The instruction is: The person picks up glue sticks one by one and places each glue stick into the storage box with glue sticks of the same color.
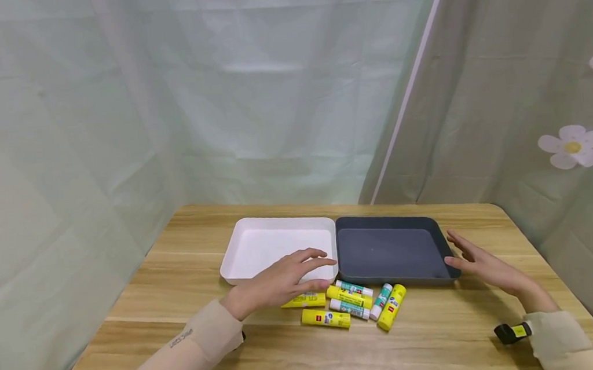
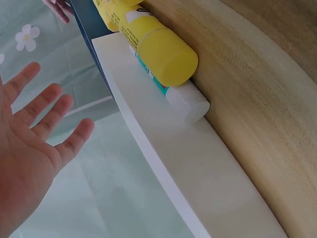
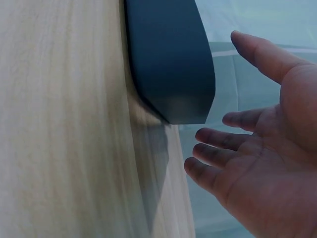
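Note:
Several glue sticks lie in a loose cluster before two trays. Some are yellow, such as the front glue stick and the rightmost glue stick; others are white and teal, like the white-teal glue stick. My left hand, fingers spread and holding nothing, hovers over the front right of the white tray and partly hides a yellow glue stick. At the right end of the dark grey tray, my right hand has its fingers extended, with nothing in it.
The wooden table carries both trays side by side, short walls touching, toward its far edge. Pale curtains hang behind and at both sides. A black wrist strap sits at my right sleeve.

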### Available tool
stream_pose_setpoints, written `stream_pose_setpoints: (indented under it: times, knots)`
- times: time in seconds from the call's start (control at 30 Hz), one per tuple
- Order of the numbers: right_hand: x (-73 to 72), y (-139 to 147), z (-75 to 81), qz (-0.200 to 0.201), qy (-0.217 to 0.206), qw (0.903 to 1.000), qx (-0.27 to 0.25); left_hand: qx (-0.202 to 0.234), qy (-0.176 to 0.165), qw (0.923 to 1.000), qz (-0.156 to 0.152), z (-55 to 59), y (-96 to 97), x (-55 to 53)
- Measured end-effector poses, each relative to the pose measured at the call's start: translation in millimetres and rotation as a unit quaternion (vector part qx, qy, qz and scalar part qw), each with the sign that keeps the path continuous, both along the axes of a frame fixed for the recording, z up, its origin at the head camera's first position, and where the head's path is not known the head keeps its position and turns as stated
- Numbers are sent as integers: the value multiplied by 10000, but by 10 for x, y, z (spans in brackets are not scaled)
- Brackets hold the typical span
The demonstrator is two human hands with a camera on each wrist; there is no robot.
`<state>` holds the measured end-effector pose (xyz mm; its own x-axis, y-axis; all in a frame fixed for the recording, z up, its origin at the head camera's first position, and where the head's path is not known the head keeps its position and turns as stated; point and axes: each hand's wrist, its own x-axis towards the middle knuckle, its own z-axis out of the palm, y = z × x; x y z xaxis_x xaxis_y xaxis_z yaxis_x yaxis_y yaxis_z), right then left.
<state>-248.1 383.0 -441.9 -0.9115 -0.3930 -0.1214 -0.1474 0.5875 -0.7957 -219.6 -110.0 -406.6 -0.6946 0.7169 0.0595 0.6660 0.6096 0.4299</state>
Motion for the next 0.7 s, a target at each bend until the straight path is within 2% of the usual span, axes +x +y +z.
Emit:
stream_pose_setpoints:
  times: [0.33,0.7]
  knots:
    - [-21,17,-42,51,-65,9999,99,16,-33,10000,-34,-28,-14,13]
    - [-18,30,-78,-30,-121,9995,-285,67,16,9999,-134,-58,17,23]
